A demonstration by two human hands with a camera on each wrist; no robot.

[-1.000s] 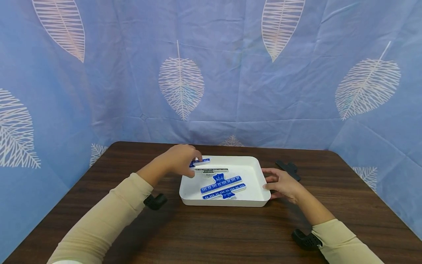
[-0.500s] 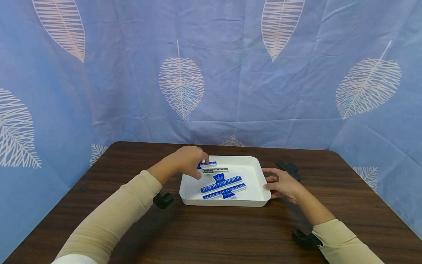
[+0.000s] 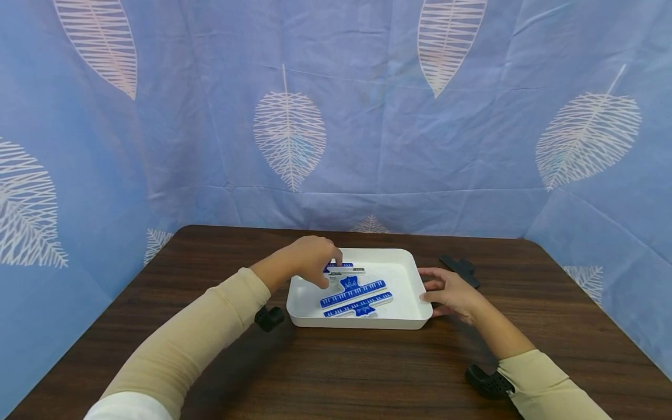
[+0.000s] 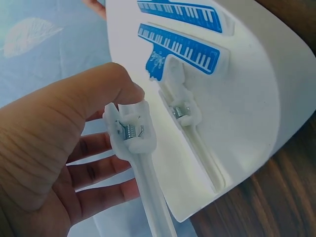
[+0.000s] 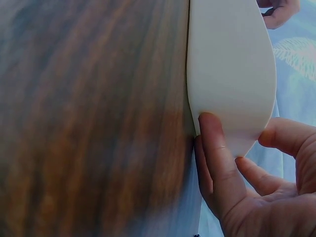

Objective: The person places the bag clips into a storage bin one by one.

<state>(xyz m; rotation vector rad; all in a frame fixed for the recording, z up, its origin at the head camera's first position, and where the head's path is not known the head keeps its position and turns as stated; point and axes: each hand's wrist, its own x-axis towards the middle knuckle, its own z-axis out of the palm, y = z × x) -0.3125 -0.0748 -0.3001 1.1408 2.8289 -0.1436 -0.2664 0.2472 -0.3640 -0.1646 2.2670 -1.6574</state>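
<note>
My left hand (image 3: 315,256) pinches a blue piano-key music clip (image 3: 341,265) by its handle, over the back left of a white tray (image 3: 362,323). In the left wrist view, thumb and fingers grip this clip (image 4: 153,192) at its spring end, pale underside showing. Below it in the tray lies a white clip with black keys (image 3: 359,270), partly hidden by the held one. Two blue clips, one behind (image 3: 362,290) the other (image 3: 346,310), lie nearer the front. My right hand (image 3: 454,294) holds the tray's right side, thumb at the rim, fingers against the outer wall.
A black clip (image 3: 462,269) lies on the dark wooden table (image 3: 367,373), right of the tray and behind my right hand. A blue curtain with white leaves (image 3: 341,146) hangs behind the table and at both sides.
My left hand has moved right and slightly toward me, carrying the blue clip from the tray's back left corner to over the white clip. The right hand and tray stay put.
</note>
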